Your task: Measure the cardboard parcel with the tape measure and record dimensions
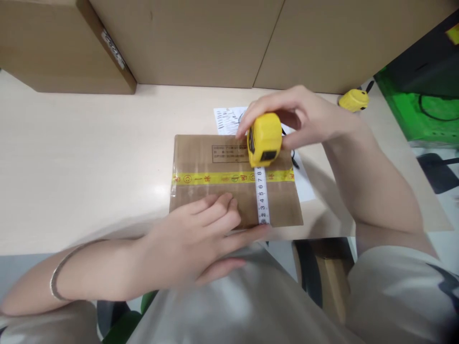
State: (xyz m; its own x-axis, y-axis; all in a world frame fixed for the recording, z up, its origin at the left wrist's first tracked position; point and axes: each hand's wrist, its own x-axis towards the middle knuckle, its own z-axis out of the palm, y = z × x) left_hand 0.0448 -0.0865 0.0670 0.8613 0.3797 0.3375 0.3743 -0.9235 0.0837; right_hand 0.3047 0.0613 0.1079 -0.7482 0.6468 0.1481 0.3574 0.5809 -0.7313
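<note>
The tape measure (264,139) sits at the far part of a flat cardboard box (201,157). Its yellow case stands on the box top, and its white blade (262,196) runs straight back toward the person across the lid. The printed numbers rise from the near edge up to the case. The right hand (304,117) grips the case from the right, with the fingers curled over its top and the thumb on the near side.

The left hand (190,239) lies on the near half of the box with its fingers loosely spread and mostly flat, closed around nothing. Its forefinger stretches along the near edge and touches the end of the blade there. The thumb hangs below the table edge, clear of the box. A thin bracelet (59,277) circles that wrist.

The blade crosses a strip of yellow sealing tape (215,178) that runs left to right over the lid. A printed label (229,154) shows just left of the case.

The box rests at the front of a pale table (89,157). A white sheet of paper (225,119) sticks out from under the far side of the box (its print is too small to read). A second yellow tape measure (354,100) lies well apart at the far right of the table. Large brown cartons (64,43) stand along the back edge, and a green crate (423,105) stands off the table to the right.
</note>
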